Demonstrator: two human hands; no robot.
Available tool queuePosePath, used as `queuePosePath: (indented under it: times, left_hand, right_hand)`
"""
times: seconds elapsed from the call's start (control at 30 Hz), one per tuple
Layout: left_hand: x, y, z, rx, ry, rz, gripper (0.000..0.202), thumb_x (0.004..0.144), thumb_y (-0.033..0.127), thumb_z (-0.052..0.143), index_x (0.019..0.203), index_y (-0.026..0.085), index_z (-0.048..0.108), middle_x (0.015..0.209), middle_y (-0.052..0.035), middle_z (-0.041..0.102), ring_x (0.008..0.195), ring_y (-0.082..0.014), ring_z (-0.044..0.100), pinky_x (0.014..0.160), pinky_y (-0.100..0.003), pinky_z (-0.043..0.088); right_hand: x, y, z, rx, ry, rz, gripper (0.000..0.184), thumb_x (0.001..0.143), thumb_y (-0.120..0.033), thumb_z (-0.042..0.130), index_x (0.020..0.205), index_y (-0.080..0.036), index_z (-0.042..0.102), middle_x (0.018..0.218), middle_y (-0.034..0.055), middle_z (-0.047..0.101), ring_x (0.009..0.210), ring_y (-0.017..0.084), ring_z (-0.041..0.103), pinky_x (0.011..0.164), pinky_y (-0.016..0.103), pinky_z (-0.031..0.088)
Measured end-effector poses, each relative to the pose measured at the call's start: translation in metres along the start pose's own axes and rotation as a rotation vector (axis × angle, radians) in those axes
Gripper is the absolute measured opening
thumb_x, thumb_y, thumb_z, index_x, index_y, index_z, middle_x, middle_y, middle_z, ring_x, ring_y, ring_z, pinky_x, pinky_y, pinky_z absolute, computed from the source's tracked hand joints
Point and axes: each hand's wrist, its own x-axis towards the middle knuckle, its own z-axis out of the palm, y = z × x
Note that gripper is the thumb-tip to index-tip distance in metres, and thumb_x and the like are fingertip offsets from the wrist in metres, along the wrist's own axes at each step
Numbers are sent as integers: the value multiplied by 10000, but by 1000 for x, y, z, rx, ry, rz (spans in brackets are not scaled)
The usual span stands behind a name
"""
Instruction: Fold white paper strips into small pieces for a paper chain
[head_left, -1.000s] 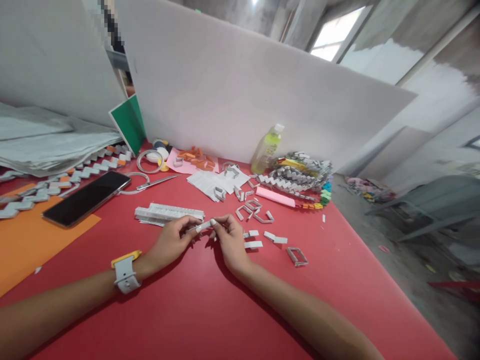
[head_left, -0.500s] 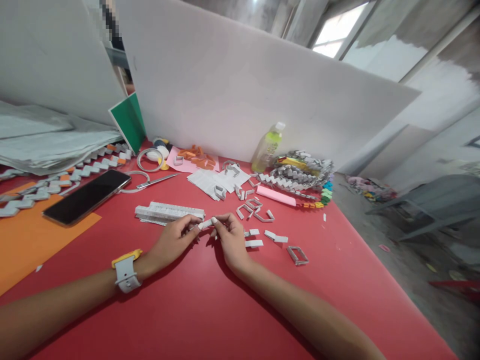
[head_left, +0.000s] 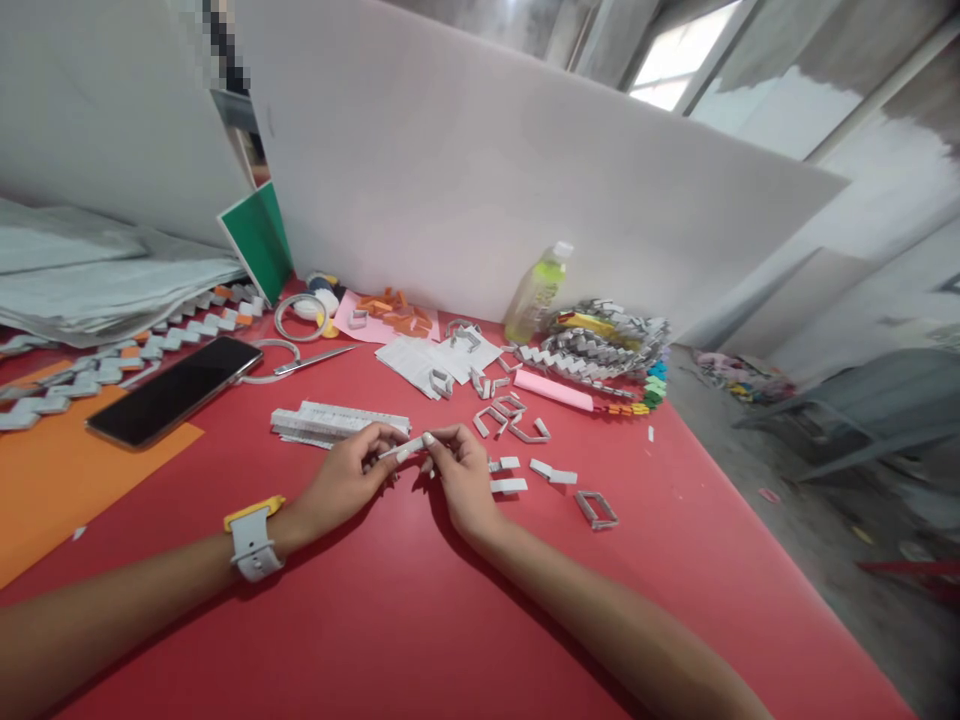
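**Two hands pinch a small paper strip over a cluttered red bench**

The red bench (head_left: 390,620) fills most of what I can see, with a tall white board (head_left: 487,180) leaning up along its far edge. At the far left lies a heap of grey newspaper (head_left: 97,280), and below it an orange sheet (head_left: 45,480) is spread flat on the bench. A dark phone (head_left: 174,390) lies face up, partly on that sheet. Over by the board, a coil of woven paper chain (head_left: 600,350) sits just beside a green-tinted bottle (head_left: 536,292).

Nearer the person, a stack of long grey strips (head_left: 337,422) lies flat, just beyond the left hand (head_left: 345,482). That wrist wears a white watch (head_left: 251,540) with a yellow edge. The right hand (head_left: 465,480) meets the left at mid-bench, both resting low on the surface.

Between them is a narrow grey paper strip (head_left: 409,447). Both hands are closed on it, each pinching one end between thumb and fingertips, just above the bench. Small folded paper pieces (head_left: 508,486) lie scattered just to the right of the right hand, with a little rectangular paper loop (head_left: 596,510) further right.
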Motion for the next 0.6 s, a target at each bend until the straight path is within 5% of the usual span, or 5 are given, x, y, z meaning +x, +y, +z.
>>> queuePosePath:
  times: [0.6]
  left_hand:
    - [-1, 8, -1, 78, -25, -18, 391, 878, 492, 493, 1061, 162, 597, 611, 5, 625, 579, -172, 622, 561, -257, 462]
  right_hand:
    - [0, -4, 0, -1, -23, 22, 224, 792, -365, 693, 807, -182, 563, 508, -68, 565, 428, 102, 544, 440, 251, 524]
